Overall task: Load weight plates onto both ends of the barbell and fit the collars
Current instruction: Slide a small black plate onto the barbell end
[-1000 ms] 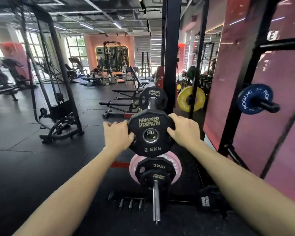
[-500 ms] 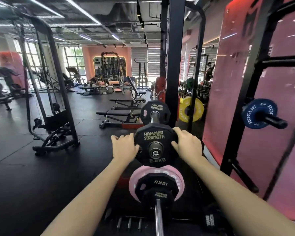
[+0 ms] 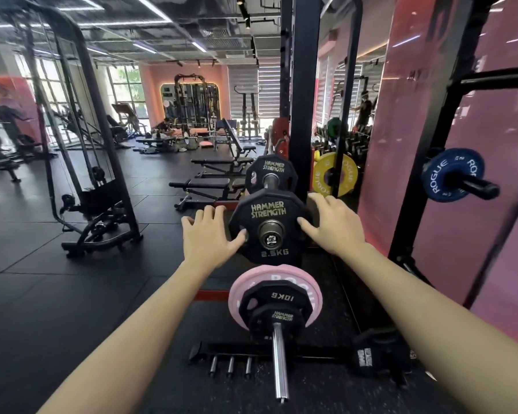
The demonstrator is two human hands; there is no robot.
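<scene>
Black 2.5 kg plate [image 3: 269, 225] seated on barbell sleeve [image 3: 271, 233]; left hand [image 3: 207, 234] and right hand [image 3: 333, 224] press its edges, fingers spread, thumbs on face.

- The barbell sleeve behind the 2.5 kg plate [image 3: 269, 227] is hidden, apart from its end cap.
- Most of the pink plate [image 3: 313, 289] is covered by the 10 kg plate [image 3: 277, 298] in front.
- Both forearms are cut off at the bottom edge.
- The small print on the sleeve's end cap cannot be read.
- The distant machines at the back wall are too small to be told apart.
</scene>
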